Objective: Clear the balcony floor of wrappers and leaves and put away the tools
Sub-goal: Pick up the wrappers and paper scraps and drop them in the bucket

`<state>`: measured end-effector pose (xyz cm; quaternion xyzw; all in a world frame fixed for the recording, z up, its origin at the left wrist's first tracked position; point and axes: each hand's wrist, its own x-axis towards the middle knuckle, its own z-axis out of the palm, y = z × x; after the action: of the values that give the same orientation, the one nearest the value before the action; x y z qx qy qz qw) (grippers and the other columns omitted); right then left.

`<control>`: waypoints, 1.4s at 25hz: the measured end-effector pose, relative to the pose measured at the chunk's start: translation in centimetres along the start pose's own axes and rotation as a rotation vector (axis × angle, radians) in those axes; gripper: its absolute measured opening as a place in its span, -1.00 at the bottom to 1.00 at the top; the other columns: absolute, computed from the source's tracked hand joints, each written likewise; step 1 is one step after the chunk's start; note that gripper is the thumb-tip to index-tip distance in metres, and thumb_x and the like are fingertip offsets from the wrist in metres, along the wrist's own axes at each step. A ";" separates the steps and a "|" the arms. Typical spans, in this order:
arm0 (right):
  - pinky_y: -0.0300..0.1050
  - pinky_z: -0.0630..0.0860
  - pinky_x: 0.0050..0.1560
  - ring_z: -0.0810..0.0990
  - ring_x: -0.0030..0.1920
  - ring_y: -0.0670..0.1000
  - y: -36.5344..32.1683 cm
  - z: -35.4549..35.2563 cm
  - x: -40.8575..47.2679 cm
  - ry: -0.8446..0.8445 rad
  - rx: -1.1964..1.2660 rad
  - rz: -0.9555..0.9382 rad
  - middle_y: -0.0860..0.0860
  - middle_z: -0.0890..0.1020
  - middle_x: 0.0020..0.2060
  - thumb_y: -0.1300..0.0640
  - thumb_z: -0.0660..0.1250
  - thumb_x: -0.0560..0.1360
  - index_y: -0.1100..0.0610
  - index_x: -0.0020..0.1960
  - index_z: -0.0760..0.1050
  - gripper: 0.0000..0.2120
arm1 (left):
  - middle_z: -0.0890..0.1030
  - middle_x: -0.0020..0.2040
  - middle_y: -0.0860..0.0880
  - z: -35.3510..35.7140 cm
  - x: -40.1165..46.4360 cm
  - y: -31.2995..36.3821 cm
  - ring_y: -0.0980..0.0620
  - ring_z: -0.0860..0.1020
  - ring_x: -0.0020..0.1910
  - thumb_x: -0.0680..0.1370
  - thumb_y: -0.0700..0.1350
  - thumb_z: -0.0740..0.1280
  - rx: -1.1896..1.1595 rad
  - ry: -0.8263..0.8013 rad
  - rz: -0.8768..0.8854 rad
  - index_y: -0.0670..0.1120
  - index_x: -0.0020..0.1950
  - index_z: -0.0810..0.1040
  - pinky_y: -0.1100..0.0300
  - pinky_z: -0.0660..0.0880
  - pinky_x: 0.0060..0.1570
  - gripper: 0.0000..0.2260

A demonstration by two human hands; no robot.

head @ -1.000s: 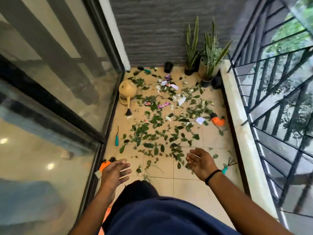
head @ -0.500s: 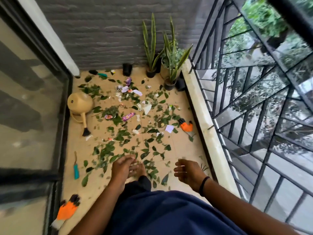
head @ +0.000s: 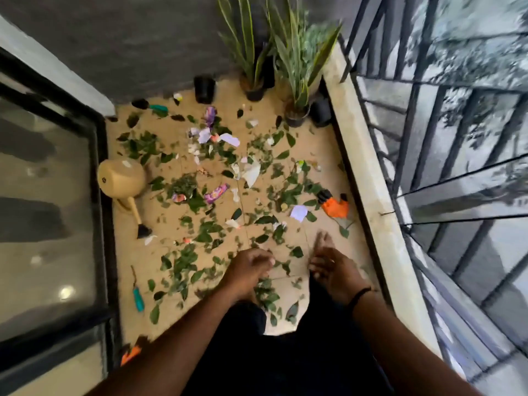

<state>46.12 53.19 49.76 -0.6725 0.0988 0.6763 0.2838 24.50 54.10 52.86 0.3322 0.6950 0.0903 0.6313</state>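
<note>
Green leaves (head: 188,261) and wrappers, among them a purple one (head: 216,193) and white scraps (head: 298,212), litter the tan tiled floor (head: 160,224). An orange and black glove (head: 333,205) lies near the right curb, and another orange glove (head: 130,354) by the glass door. A teal-handled tool (head: 138,295) lies at the left, a second teal tool (head: 158,108) at the back. My left hand (head: 247,270) hangs over the leaves, fingers loosely curled, holding nothing. My right hand (head: 333,268) reaches forward with relaxed fingers, empty.
A tan watering can (head: 123,178) lies on its side by the glass door (head: 43,210). Potted snake plants (head: 297,81) and black pots (head: 204,88) stand along the back wall. A concrete curb (head: 368,181) and black railing (head: 428,138) close the right side.
The view has swung right and forward onto the balcony. Both hands have come closer together over the leaves, and the left has moved away from the orange glove by the door.
</note>
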 end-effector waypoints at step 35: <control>-0.18 0.40 -0.34 0.56 -0.30 0.04 -0.7 7.5 34.5 0.000 -0.262 0.159 0.07 0.63 -0.26 0.14 0.26 0.62 0.25 0.07 0.58 -0.80 | 0.19 0.49 -0.15 13.4 57.4 -19.8 -0.33 0.14 0.47 0.60 -0.13 0.24 1.447 -0.252 0.119 -0.06 0.36 0.49 -0.15 0.16 0.45 -0.68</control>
<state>42.28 66.27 17.19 -0.6939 0.0625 0.7037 0.1393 31.16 68.12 -7.40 0.7106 0.4837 -0.3957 0.3233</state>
